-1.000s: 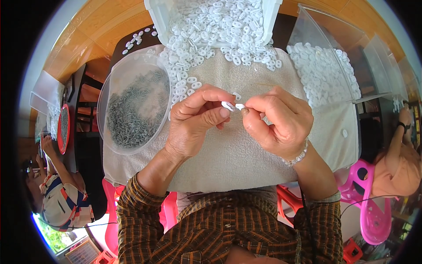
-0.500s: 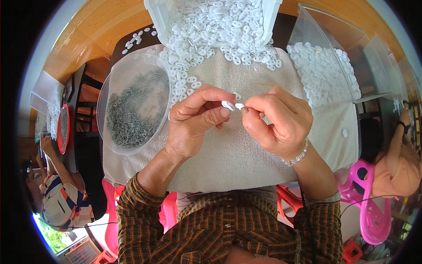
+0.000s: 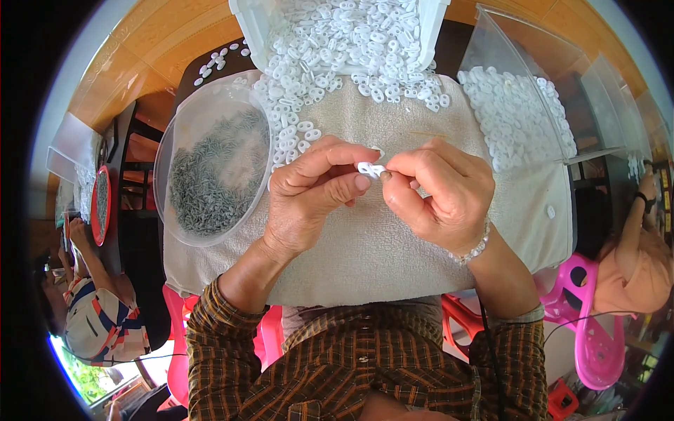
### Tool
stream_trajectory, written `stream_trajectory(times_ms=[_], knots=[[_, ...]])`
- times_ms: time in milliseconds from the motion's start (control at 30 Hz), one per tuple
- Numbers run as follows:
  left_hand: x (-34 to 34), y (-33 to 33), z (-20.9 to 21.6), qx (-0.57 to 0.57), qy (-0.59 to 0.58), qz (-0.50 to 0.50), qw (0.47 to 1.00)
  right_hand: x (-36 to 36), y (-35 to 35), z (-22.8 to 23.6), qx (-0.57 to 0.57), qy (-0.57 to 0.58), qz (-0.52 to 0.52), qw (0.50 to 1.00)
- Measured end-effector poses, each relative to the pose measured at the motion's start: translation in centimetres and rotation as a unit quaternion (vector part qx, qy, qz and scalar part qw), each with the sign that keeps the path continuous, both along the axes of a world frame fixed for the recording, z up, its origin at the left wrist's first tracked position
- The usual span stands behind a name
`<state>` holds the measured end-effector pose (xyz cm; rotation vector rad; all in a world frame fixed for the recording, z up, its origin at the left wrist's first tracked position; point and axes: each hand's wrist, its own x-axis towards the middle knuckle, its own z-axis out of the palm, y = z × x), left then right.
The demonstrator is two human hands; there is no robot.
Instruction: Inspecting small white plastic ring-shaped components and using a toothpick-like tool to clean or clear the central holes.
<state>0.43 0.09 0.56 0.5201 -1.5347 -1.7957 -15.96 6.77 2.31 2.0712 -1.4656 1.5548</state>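
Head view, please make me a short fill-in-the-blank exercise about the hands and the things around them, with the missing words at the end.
1. The small pieces held by the left hand and the right hand are coloured ____.
2. The round bowl of grey bits sits on the person's ____ side.
3. The beaded bracelet circles the person's ____ wrist.

Missing words: white; left; right.

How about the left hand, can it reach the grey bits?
Probably yes: the round tub sits close beside the left hand, nothing covers the grey bits, but that hand holds a white piece.
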Motion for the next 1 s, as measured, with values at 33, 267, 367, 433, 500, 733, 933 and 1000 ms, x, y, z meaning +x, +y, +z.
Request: stream_trajectory(times_ms=[33,267,367,433,500,733,933,1000], knots=[[0.03,-0.01,0.03,-0.002,-0.003,0.000,1.000,0.02,0.05,0.01,0.011,-0.004,0.001,1.000],[0.06,0.10,0.23,-0.005,-0.007,0.004,1.000,0.16,0.35,0.33,0.058,-0.056,0.012,0.997],[-0.02,0.14,0.27,-0.014,0.000,0.005,1.000,0.19,0.34,0.39,0.083,-0.066,0.017,0.994],[-0.02,0.10,0.27,-0.014,-0.006,0.004,1.000,0.16,0.32,0.35,0.082,-0.073,0.024,0.994],[-0.02,0.13,0.32,-0.013,-0.012,0.004,1.000,0.16,0.32,0.37,0.086,-0.074,0.023,0.993],[0.19,-0.01,0.32,-0.042,-0.022,-0.006,0.999,-0.09,0.21,0.25,0.091,-0.066,0.044,0.993],[0.29,-0.15,0.83,-0.056,-0.034,-0.024,0.998,-0.31,0.08,0.24,0.064,-0.030,0.041,0.997],[0.37,-0.11,0.82,-0.048,-0.029,-0.019,0.998,-0.24,-0.02,0.27,0.056,-0.019,0.040,0.997]])
